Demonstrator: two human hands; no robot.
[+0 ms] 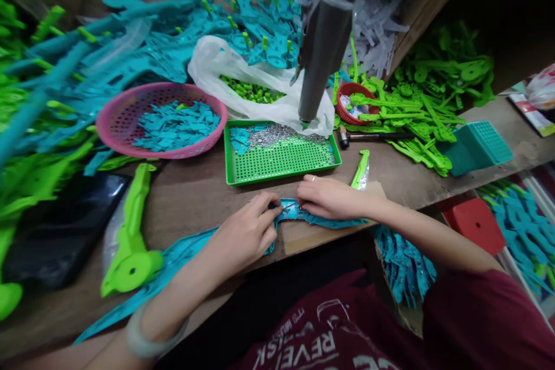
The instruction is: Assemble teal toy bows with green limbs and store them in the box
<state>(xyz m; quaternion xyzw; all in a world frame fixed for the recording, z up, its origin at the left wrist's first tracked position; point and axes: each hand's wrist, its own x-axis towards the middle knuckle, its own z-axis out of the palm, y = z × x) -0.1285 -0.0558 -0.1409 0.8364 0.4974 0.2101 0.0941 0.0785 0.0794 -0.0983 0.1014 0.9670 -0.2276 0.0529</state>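
Observation:
A long turquoise plastic part lies across the table's front edge, its wide end stretching out to the lower left under my left forearm. Thin dark wires seem to run over its middle. My left hand is closed on the part there, thumb and forefinger pinched together. From the other side my right hand bends its fingers down onto the same spot, fingertips pressed together. What those fingertips pinch is too small to make out. Just beyond the hands sits a green perforated tray with small metal pieces and turquoise bits.
A grey electric screwdriver hangs above the tray. Behind are a pink basket of turquoise pieces and a white bag of green caps. A hammer, a teal basket and green parts lie around.

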